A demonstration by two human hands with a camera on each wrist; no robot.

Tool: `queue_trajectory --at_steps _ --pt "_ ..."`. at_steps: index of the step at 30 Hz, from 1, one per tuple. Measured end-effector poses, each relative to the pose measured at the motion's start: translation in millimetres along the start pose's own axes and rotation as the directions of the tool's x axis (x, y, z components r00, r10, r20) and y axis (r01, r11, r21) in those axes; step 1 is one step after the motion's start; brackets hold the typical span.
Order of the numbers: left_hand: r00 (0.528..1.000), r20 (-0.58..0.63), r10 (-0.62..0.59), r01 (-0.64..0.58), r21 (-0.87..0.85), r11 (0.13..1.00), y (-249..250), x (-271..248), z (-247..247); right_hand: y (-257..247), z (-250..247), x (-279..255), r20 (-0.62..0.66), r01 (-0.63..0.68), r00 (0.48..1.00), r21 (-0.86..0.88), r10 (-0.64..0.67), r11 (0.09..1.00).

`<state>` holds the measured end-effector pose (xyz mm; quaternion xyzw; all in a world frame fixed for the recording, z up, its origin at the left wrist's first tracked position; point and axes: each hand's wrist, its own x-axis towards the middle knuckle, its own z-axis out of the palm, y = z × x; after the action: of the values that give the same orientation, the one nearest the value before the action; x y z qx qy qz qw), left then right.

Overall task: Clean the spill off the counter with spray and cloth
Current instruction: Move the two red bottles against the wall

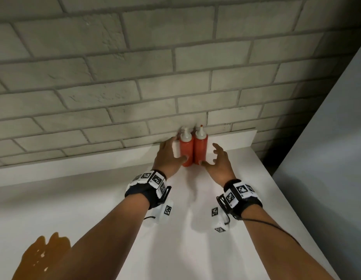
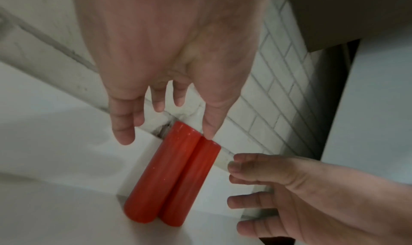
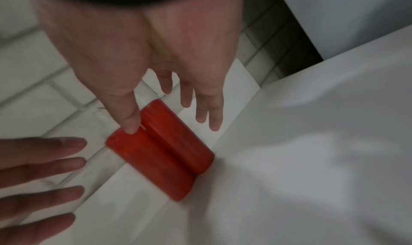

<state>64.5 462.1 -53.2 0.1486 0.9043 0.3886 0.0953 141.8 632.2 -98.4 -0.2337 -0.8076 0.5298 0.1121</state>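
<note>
Two red squeeze bottles with white caps stand side by side at the back of the white counter (image 1: 195, 249), touching each other. My left hand (image 1: 169, 156) is beside the left bottle (image 1: 186, 150), fingers straight and spread, thumb tip on the bottle's front. My right hand (image 1: 218, 162) flanks the right bottle (image 1: 200, 148), fingers spread, thumb low by its base. In the left wrist view the left hand (image 2: 169, 63) hovers over both bottles (image 2: 165, 169). An orange-brown spill (image 1: 42, 257) lies at the counter's near left. No spray or cloth is in view.
A grey brick wall (image 1: 135, 77) rises right behind the bottles, with a low white ledge (image 1: 232, 140) at its foot. A tall white panel (image 1: 337, 138) stands past the counter's right edge, with a dark gap between them.
</note>
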Motion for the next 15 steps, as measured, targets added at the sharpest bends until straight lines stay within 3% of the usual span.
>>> queue_trajectory --at_steps 7,15 --pt "0.988 0.07 0.134 -0.134 -0.008 0.991 -22.9 -114.7 -25.8 0.1 14.4 -137.4 0.129 0.12 0.985 -0.027 -0.116 0.992" --pt "0.967 0.215 0.137 -0.126 -0.064 0.99 -81.3 -265.3 -82.8 -11.0 40.4 -296.1 0.355 0.251 0.91 -0.065 -0.213 0.966"
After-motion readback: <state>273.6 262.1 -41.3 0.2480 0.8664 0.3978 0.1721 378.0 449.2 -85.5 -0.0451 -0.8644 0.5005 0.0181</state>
